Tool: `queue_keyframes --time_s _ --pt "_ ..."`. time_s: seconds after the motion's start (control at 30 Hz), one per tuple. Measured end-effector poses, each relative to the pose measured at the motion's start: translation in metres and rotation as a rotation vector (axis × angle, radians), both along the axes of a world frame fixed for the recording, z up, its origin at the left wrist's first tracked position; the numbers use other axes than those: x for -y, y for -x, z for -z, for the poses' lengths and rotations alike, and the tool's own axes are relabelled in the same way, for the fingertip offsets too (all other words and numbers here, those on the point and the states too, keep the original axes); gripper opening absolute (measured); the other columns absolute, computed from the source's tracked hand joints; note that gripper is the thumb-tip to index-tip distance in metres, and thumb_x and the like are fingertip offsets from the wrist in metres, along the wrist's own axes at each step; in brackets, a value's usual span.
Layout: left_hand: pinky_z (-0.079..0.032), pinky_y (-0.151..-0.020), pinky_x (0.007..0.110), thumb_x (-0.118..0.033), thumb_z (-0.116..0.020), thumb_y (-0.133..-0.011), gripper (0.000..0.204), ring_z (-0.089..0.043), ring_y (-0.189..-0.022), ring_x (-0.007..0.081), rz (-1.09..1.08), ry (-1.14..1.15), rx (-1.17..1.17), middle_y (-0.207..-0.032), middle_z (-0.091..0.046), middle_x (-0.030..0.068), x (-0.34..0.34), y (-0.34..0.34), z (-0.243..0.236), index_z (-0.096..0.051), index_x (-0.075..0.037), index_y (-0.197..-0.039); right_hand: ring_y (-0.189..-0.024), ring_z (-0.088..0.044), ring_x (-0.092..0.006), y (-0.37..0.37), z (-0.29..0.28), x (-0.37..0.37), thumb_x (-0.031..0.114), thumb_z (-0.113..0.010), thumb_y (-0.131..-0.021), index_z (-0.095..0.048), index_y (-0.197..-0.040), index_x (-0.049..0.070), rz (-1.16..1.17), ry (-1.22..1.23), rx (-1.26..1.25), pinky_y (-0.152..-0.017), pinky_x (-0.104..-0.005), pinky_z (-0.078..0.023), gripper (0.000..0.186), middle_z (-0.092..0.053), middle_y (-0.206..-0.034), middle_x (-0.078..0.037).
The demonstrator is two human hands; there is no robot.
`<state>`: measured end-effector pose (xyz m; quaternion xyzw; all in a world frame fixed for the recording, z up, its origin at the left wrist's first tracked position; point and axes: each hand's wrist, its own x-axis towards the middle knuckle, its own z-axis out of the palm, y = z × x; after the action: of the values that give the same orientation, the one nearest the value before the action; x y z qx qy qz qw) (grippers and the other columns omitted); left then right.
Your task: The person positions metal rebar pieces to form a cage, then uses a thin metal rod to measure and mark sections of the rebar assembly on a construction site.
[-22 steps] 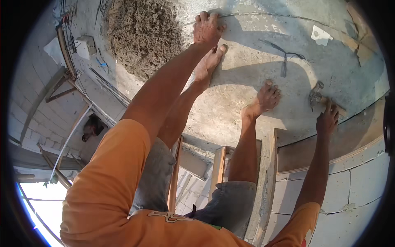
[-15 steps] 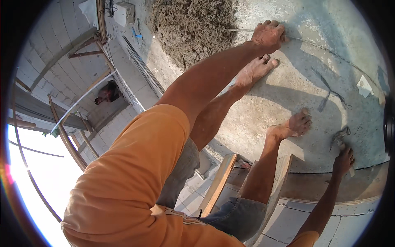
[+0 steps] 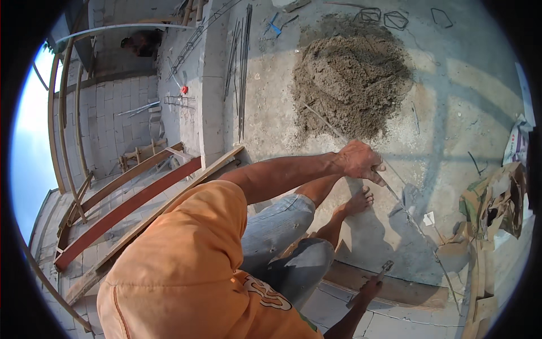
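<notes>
My left hand (image 3: 361,161) is wrapped round a long thin metal rod (image 3: 324,120), my arm stretched forward over the concrete floor. One end of the rod reaches the sand pile (image 3: 353,79); the other runs past my hand toward the lower right. My right hand (image 3: 371,287), low in the picture, grips a hammer (image 3: 386,267) by its handle, its head pointing up and away from me. A wooden plank (image 3: 395,289) lies close beside that hand. My bare foot (image 3: 359,200) rests on the floor below my left hand.
Wooden beams (image 3: 130,212) slope along the left. Thin steel bars (image 3: 244,73) lie by the low wall, and bent wire loops (image 3: 395,20) beyond the sand. Crumpled sacking (image 3: 499,198) sits at the right. Another person (image 3: 141,43) is in shadow at the upper left.
The view has swung round, bringing the whole sand pile and more of the rod into sight. My left hand stays on the rod and my right hand keeps the hammer.
</notes>
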<state>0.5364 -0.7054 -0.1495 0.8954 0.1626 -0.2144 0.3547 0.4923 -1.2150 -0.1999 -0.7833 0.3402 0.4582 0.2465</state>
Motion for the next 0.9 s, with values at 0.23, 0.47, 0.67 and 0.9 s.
queue_keyframes --time_s 0.23,0.47,0.67,0.9 --pt "-0.039 -0.047 0.042 -0.074 -0.061 -0.071 0.069 -0.054 -0.050 0.0317 -0.138 -0.143 -0.080 -0.048 -0.050 0.0119 -0.092 0.125 -0.087 -0.057 -0.007 -0.054 -0.041 -0.041 -0.0126 -0.002 -0.051 -0.040 0.023 -0.056 -0.082 -0.045 -0.087 0.003 -0.288 -0.104 -0.037 -0.032 -0.0294 -0.031 0.023 -0.043 -0.059 -0.003" --pt "-0.033 -0.046 0.040 -0.070 -0.060 -0.077 0.075 -0.040 -0.044 0.0207 -0.811 -0.105 -0.262 -0.044 -0.039 0.0093 -0.157 0.293 -0.137 -0.052 0.000 -0.051 -0.039 -0.042 -0.0135 -0.001 -0.103 -0.087 0.018 -0.059 -0.078 -0.048 -0.086 0.002 -0.347 -0.070 -0.146 -0.031 -0.0306 -0.033 0.022 -0.045 -0.057 -0.003" --pt "-0.025 -0.045 0.037 -0.063 -0.061 -0.082 0.072 -0.030 -0.049 0.0115 -1.392 0.017 -0.218 -0.048 -0.031 0.0027 -0.194 0.405 -0.114 -0.040 -0.002 -0.050 -0.037 -0.044 -0.0146 -0.013 -0.098 -0.086 0.015 -0.062 -0.075 -0.049 -0.068 0.004 -0.777 0.134 0.041 -0.031 -0.0330 -0.037 0.018 -0.046 -0.052 -0.004" --pt "-0.026 -0.047 0.036 -0.059 -0.060 -0.085 0.067 -0.031 -0.052 0.0115 -1.883 0.011 -0.033 -0.051 -0.033 -0.0038 -0.245 0.540 -0.049 -0.036 -0.007 -0.050 -0.036 -0.046 -0.0160 -0.006 -0.150 -0.245 0.013 -0.063 -0.075 -0.051 -0.066 0.003 -0.525 0.222 -0.027 -0.030 -0.0330 -0.038 0.018 -0.047 -0.051 -0.004"
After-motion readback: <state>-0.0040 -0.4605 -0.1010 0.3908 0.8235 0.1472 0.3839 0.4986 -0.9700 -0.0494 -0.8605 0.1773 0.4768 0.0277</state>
